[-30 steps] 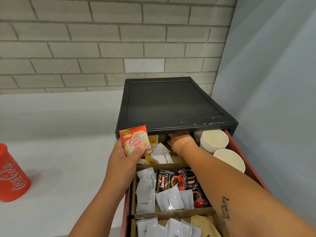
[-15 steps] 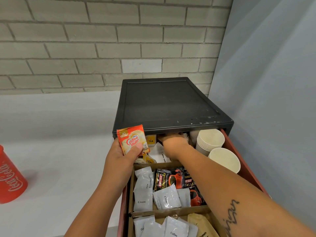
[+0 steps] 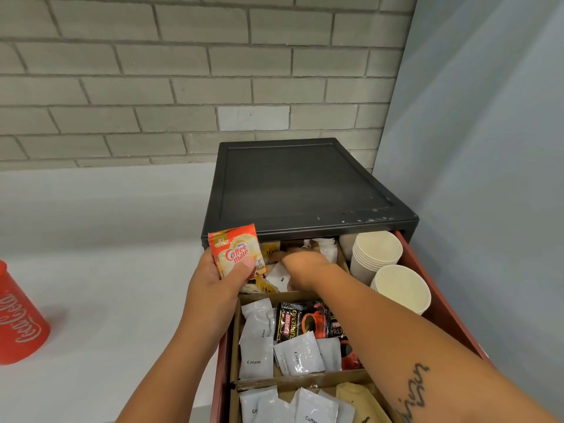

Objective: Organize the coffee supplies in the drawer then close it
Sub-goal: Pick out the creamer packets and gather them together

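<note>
Left hand (image 3: 213, 279) is closed on an orange square foil Coffee-mate sachet (image 3: 236, 251), pinched between thumb and fingers above the open red plastic drawer (image 3: 222, 386). Stacked beige paper cups (image 3: 377, 251), just right of the right hand (image 3: 302, 265), may be toppled by the forearm. Loose packets (image 3: 279, 274) beneath it may be pushed rearward and jammed. The right hand is extended palm-down into the rear compartment; its grip cannot be determined.

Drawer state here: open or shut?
Open. The red drawer is pulled out from under the black cabinet, sachet compartments and paper cups exposed, with the right hand reaching into the back compartment.
</note>
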Demonstrator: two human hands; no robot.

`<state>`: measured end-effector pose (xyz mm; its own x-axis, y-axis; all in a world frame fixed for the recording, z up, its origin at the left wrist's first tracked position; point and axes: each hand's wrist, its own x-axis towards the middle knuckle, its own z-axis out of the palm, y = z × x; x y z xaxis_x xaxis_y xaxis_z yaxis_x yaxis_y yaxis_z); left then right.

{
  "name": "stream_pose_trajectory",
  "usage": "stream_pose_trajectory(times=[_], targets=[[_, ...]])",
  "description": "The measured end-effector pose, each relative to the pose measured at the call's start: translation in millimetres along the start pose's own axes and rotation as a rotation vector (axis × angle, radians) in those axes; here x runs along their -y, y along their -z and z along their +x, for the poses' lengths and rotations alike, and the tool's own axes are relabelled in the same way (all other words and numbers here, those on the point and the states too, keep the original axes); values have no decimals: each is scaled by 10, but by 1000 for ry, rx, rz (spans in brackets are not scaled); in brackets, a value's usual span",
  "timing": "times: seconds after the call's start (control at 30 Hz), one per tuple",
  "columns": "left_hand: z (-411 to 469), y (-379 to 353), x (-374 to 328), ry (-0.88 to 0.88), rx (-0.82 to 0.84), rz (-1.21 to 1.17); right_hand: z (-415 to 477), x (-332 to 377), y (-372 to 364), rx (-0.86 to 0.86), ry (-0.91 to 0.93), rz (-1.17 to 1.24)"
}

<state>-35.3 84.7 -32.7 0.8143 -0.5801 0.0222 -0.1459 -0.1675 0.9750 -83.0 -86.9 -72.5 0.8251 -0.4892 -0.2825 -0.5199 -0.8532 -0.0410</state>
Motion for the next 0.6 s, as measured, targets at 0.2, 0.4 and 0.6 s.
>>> stream_pose_trajectory(times=[0.2,0.4,0.6], targets=[[-1,6,10,5,5,-14,-30,-48,116,-37,-173,200],[-3,-1,-2,4,3,-15,-192,-103,158,-100,-228,254],[-16,3,3,-8,-5,5,-378,-244,186,-175,-242,-137]])
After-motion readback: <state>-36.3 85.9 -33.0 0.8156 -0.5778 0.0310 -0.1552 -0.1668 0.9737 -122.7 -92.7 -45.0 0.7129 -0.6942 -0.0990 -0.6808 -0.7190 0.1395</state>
